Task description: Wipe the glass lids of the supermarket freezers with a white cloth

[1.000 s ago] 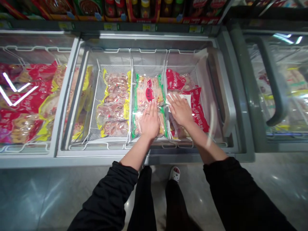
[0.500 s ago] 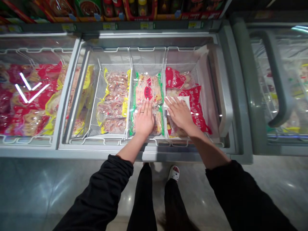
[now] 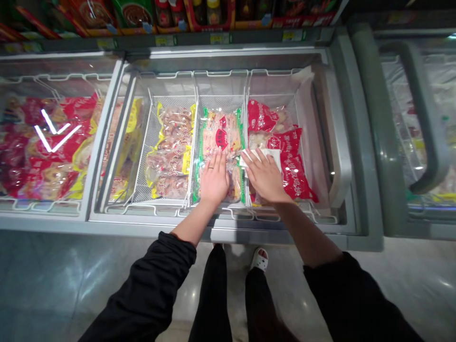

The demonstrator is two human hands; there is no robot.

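Observation:
In the head view my left hand [image 3: 214, 178] lies flat with its fingers stretched forward, over the clear, green-edged food packs [image 3: 223, 135] in the middle basket of a chest freezer. My right hand [image 3: 265, 178] rests palm down on a folded white cloth or paper [image 3: 274, 156], its fingers spread. That white piece lies across red and clear food bags [image 3: 294, 164] at the left side of the right basket, and my palm hides part of it. Neither hand has its fingers wrapped around anything.
Yellow-edged packs [image 3: 171, 164] fill the left basket. White wire dividers [image 3: 195, 142] separate the baskets inside the freezer frame [image 3: 235, 228]. A curved grey handle [image 3: 423, 123] belongs to the freezer at right. Boxes and jars [image 3: 213, 12] stand on a shelf behind.
My right hand has slid slightly toward me and to the left, along with the white piece under it. My left hand stays nearly in place. The view has shifted a little.

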